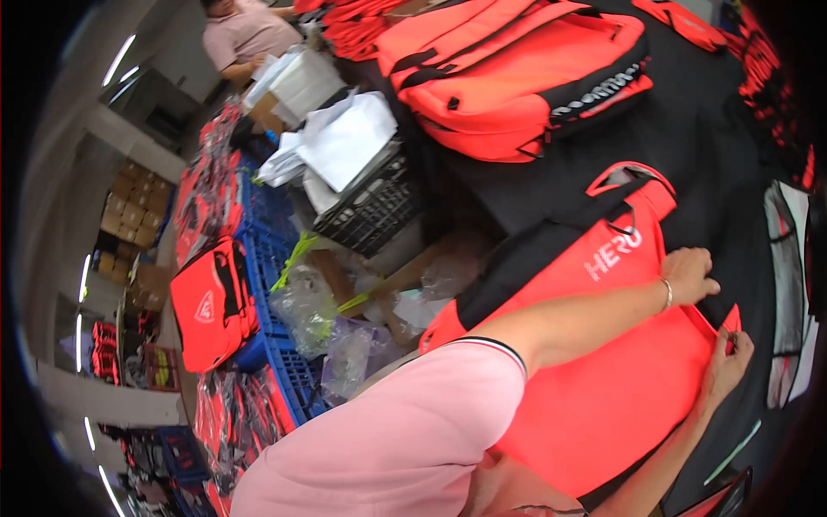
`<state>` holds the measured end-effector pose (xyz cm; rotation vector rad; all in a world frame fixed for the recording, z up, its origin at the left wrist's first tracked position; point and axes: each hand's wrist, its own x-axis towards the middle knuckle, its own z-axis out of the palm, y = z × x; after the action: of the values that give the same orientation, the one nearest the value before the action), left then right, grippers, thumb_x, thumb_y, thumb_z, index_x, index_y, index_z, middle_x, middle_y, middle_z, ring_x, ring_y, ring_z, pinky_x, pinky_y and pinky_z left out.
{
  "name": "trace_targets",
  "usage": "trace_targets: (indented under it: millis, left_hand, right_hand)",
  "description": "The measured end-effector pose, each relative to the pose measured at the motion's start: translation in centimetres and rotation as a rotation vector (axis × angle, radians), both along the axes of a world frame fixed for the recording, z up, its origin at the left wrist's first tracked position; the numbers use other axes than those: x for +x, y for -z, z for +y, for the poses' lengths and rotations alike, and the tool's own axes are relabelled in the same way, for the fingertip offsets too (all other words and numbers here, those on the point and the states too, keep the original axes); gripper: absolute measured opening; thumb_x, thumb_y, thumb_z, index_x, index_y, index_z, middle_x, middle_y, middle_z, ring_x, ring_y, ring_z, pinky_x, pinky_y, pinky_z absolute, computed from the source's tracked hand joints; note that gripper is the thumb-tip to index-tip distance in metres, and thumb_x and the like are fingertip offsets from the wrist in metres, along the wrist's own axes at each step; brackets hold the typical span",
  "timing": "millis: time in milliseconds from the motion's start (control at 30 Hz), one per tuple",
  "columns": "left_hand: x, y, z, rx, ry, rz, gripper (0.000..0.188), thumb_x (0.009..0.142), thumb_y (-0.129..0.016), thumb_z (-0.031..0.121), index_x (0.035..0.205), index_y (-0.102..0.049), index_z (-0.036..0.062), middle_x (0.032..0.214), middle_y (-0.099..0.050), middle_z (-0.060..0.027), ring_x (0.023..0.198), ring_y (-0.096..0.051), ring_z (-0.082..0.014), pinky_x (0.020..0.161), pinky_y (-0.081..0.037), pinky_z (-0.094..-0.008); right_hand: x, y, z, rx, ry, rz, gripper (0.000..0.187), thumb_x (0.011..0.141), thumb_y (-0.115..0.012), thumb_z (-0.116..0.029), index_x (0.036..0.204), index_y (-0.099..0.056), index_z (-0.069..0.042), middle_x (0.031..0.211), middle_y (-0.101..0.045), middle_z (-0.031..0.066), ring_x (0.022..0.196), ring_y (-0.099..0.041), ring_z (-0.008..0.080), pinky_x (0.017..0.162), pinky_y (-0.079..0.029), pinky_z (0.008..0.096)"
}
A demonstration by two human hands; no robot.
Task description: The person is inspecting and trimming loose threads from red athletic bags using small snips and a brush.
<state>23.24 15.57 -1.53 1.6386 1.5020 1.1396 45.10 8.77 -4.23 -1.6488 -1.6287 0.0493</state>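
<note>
A bright red-orange bag (pixel 603 388) with black panels and white lettering lies flat on the black-covered table (pixel 534 185), below my arms. My left hand (pixel 687 276), with a bracelet at its wrist, rests at the bag's right edge. Its fingers are curled, and what lies under them is hidden. Close by, my right hand (pixel 728 366) pinches a pointed red corner of the bag, with a small dark bit between the fingers. The bag's lower end is partly covered by my left sleeve.
A full red backpack (pixel 517 77) stands farther back. On the left are a black crate (pixel 379 202) holding white sheets, blue crates (pixel 276 302), clear plastic bags (pixel 306 302) and wrapped red bags. A grey-white pouch (pixel 784 293) lies at the right edge. Another person (pixel 250 39) is at the far left.
</note>
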Motion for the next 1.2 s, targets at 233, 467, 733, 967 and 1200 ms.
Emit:
trace_targets:
  millis: [233, 467, 733, 967, 1200]
  left_hand:
    - [-4.4, -1.5, -0.1, -0.057, 0.412, -0.053, 0.036, 0.08, -0.067, 0.034, 0.065, -0.064, 0.0014, 0.061, -0.061, -0.0164, 0.057, -0.062, -0.0279, 0.058, -0.049, -0.0411]
    - [-5.8, -2.1, 0.8, -0.385, 0.699, -0.367, 0.018, 0.095, -0.06, 0.016, 0.099, -0.062, -0.0017, 0.078, -0.057, -0.0005, 0.067, -0.049, -0.0068, 0.065, -0.043, -0.0224]
    - [-5.8, -1.9, 0.7, -0.506, 0.67, -0.478, 0.012, 0.091, -0.063, 0.009, 0.099, -0.06, 0.0011, 0.081, -0.057, 0.0006, 0.066, -0.05, -0.0064, 0.066, -0.045, -0.0207]
    - [-5.8, -1.9, 1.5, -0.475, 0.707, -0.404, 0.006, 0.092, -0.06, 0.008, 0.089, -0.06, 0.003, 0.075, -0.055, 0.0013, 0.064, -0.049, -0.0059, 0.063, -0.042, -0.0205]
    - [-5.5, -2.1, 1.8, -0.535, 0.72, -0.408, 0.004, 0.091, -0.06, 0.007, 0.089, -0.06, 0.0036, 0.073, -0.054, 0.0023, 0.064, -0.047, -0.006, 0.062, -0.039, -0.0209]
  right_hand:
    - [-6.0, -5.1, -2.4, 0.023, -0.002, 0.075, 0.018, 0.087, -0.07, -0.012, 0.101, -0.066, -0.002, 0.1, -0.058, 0.01, 0.093, -0.06, 0.0233, 0.082, -0.047, 0.0319]
    - [-5.6, -7.6, -3.0, -0.057, -0.051, 0.205, 0.03, 0.085, -0.076, -0.021, 0.107, -0.067, -0.002, 0.103, -0.06, 0.011, 0.092, -0.063, 0.0237, 0.083, -0.05, 0.0313]
    - [-8.0, -9.5, -1.0, -0.033, -0.146, -0.108, 0.024, 0.084, -0.075, -0.024, 0.101, -0.064, -0.009, 0.085, -0.064, 0.0033, 0.08, -0.064, 0.0202, 0.067, -0.052, 0.0329]
    - [-8.1, -9.1, 0.1, 0.08, -0.221, -0.415, 0.021, 0.079, -0.077, -0.024, 0.085, -0.062, -0.01, 0.078, -0.058, -0.0001, 0.073, -0.059, 0.0177, 0.061, -0.049, 0.0326]
    - [-8.4, -9.0, 0.7, 0.171, -0.216, -0.597, 0.021, 0.077, -0.078, -0.023, 0.081, -0.06, -0.013, 0.077, -0.054, -0.0011, 0.071, -0.055, 0.0168, 0.06, -0.047, 0.0312]
